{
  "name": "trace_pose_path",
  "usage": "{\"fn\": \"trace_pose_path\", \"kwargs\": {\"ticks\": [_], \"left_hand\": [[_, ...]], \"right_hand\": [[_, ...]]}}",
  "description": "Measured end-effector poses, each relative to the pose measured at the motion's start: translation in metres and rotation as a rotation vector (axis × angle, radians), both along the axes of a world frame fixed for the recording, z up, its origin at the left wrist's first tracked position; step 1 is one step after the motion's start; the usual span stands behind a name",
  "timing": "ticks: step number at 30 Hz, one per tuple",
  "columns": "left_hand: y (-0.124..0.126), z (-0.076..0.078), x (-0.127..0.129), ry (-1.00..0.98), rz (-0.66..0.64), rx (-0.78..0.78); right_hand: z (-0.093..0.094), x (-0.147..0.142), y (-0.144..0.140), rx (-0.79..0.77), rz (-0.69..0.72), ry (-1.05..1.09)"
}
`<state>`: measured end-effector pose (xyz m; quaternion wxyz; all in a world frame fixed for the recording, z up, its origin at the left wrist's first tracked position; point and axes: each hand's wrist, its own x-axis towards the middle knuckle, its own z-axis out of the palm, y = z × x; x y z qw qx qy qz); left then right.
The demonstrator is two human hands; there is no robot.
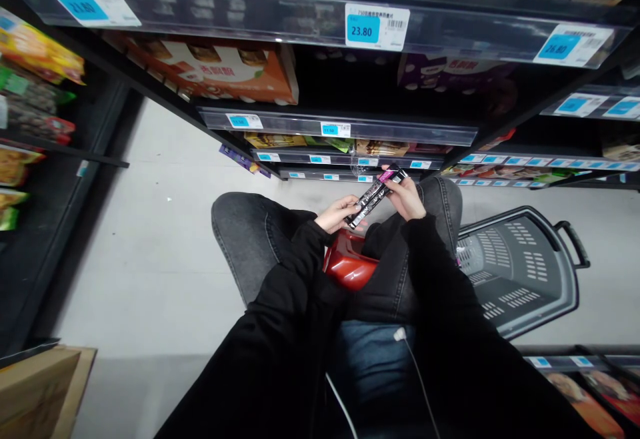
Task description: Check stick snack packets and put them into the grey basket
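Pale floor (pixel 165 239) bearing a grey basket (pixel 545 292) toward four o'clock, dark shelving (pixel 340 96) at twelve holding an orange box (pixel 225 72) toward eleven and a purple box (pixel 455 72) toward two, a side shelf (pixel 95 158) at ten carrying bright bags (pixel 40 46), another shelf (pixel 561 363) at four with printed boxes (pixel 575 396)

A long, narrow black packet (pixel 374 198) is held between two hands. Its shiny surface is marked with pale, silvery print, too small to be read, and a magenta patch is seen toward its far right end. It is slanted, with one end pointed near and left, the other far and right. The near left end is gripped by the left hand (pixel 341 213), the far right part by the right hand (pixel 407 198). No clear bend is seen along its length, though parts are covered by fingers.
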<state>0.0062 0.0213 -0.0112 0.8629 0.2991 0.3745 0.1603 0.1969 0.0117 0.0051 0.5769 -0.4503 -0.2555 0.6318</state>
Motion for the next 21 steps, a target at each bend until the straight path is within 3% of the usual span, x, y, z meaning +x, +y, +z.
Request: {"fn": "trace_pose_path", "kwargs": {"ticks": [10, 21], "left_hand": [[-0.003, -0.010, 0.005, 0.107, 0.006, 0.167], [-0.007, -0.008, 0.014, 0.164, 0.000, 0.281]], "right_hand": [[-0.011, -0.003, 0.002, -0.071, -0.142, -0.165], [-0.013, 0.000, 0.003, -0.097, -0.224, -0.074]]}}
